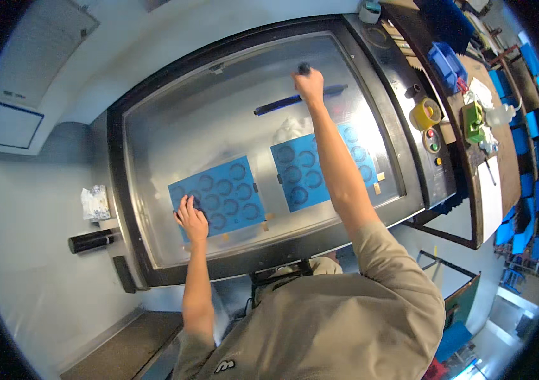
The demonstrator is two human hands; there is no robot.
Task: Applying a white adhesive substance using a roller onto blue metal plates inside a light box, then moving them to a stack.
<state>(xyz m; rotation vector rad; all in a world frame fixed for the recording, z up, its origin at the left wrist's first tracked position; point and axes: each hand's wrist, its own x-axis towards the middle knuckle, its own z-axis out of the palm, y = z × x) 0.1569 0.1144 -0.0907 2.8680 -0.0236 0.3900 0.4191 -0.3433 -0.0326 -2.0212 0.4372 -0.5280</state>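
My right hand (pixel 310 86) is closed around a black handle (pixel 304 67) over the far right part of a metal-topped worktable (pixel 181 136). Just below this hand runs a long dark bar (pixel 276 105), slanting up to the right; my hand and wrist hide how it meets the handle. My left hand (pixel 192 220) rests on the left edge of a blue sheet (pixel 253 218) patterned with dark rings, its fingers apart. A dark patch by those fingers is unclear. A second blue sheet (pixel 295 201) with rings lies to the right, partly behind my right forearm.
A crumpled pale cloth or film (pixel 291 130) lies above the right sheet. Small tan tape pieces (pixel 269 216) sit near the sheets. A raised dark frame (pixel 117 190) borders the metal. Rightward are a yellow tape roll (pixel 426 114), push buttons (pixel 432 140) and a cluttered bench (pixel 497 183).
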